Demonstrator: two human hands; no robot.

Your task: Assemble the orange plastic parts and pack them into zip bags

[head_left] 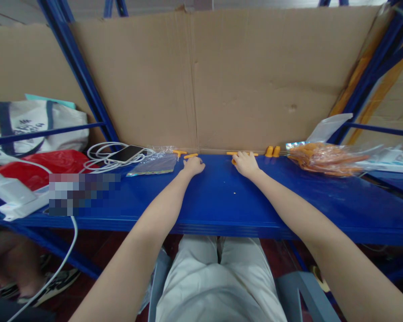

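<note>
Both my arms reach across a blue shelf (221, 201) toward its back edge. My left hand (192, 166) is curled closed beside a small orange plastic piece (190, 156); what it holds, if anything, is hidden. My right hand (246, 163) is closed over another orange T-shaped piece (233, 154) lying against the cardboard wall (255, 80). Two more orange pieces (272, 151) stand just right of that hand. A further orange piece (179, 153) lies left of my left hand.
A clear bag of orange parts (325, 156) lies at the right. A small plastic bag (154, 164), a phone (126, 154) on coiled white cables, a white charger (10, 190), a red bag (40, 165) and a tote bag (36, 123) sit left. Another person's legs (16, 264) show lower left.
</note>
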